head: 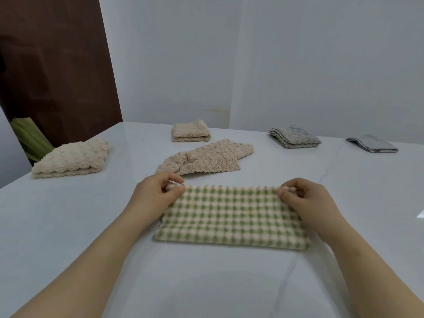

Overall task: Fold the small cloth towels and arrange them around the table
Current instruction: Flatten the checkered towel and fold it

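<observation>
Only the person's arms and hands show, and both are bare. The left hand (158, 191) and right hand (307, 198) are slim, with short, plain thumbnails. The left forearm (91, 253) and right forearm (367, 260) are smooth and uncovered from the wrist to the frame's lower edge, broadening toward the elbows.

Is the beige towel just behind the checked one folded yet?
No, the beige towel lies rumpled and spread out on the table, just beyond the green checked towel.
</observation>
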Available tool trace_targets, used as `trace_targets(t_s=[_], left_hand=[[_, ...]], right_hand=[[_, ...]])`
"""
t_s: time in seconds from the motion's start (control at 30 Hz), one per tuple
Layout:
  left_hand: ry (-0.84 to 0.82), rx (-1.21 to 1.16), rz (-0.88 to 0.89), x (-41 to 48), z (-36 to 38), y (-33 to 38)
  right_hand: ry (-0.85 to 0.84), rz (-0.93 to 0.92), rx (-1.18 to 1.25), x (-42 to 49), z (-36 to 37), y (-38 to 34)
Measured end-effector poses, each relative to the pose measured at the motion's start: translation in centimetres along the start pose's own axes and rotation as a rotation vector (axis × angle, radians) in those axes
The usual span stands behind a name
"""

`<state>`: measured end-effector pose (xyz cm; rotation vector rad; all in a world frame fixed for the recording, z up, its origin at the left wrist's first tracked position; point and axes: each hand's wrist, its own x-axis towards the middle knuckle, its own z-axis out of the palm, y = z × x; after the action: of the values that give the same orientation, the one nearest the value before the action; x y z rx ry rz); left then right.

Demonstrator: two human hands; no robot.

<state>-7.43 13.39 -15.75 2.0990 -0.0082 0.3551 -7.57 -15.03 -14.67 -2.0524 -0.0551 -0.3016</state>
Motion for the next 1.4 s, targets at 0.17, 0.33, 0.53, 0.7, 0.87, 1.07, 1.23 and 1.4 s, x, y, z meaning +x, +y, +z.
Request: trace_targets(t_s=[0.17,0.33,0.53,0.7,0.87,1.07,1.23,1.4], left_hand=[[0.001,0.349,0.098,0.0,1.0,-0.7],[-0.025,0.527,0.053,0.4,1.0,-0.8],[-0.121,0.531,0.066,0.2,0.7,-0.3],[-0.184,0.41,0.072,-0.1,0.2,-0.1],[0.001,-0.041,-0.059,-0.2,0.0,0.6],[-0.102,-0.341,-0.262,-0.3,-0.7,1.0],[-0.129,-0.268,-0.28,-0.3,-0.9,0.8],[-0.095,-0.313,-0.285,-0.2,-1.0,0.9]], right_hand=[[-0.043,-0.079,-0.321,0.2,0.9,1.2],[-0.089,-0.059,-0.511,0.9,1.2,2.0],[-0.106,-0.022,-0.483,0.9,1.1,1.7],[-0.125,0.008,-0.458,0.6,0.9,1.4],[-0.011,0.037,-0.024,0.3,0.6,0.5],[-0.152,0.27,0.378,0.0,0.4,-0.1],[-0.287,0.274,0.309,0.0,-0.3,-0.5],[-0.148,0.147,0.272,0.0,0.1,-0.5]])
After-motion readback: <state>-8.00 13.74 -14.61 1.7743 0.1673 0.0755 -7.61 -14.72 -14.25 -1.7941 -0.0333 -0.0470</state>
